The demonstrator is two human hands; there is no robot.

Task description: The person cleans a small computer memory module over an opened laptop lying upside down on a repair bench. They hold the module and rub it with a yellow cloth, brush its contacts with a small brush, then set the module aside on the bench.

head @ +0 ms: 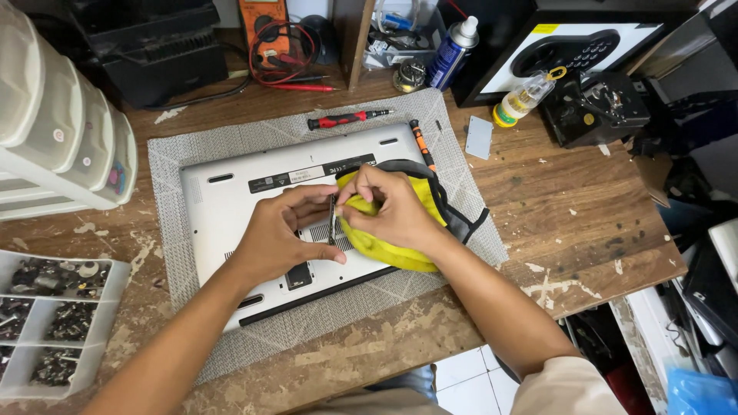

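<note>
An upturned silver laptop (254, 207) lies on a grey mat (231, 138) at the middle of the wooden bench (569, 207). The left hand (280, 234) pinches a thin dark tool (332, 219) upright over the laptop's vent grille. The right hand (396, 207) grips a yellow cloth (384, 250) bunched on the laptop's right edge. A red-handled screwdriver (346, 118) lies at the mat's far edge.

Matt silver plastic laptop base (231, 200), soft yellow cloth (384, 250), woven grey mat (177, 154), rough scuffed wooden bench (569, 207).
</note>
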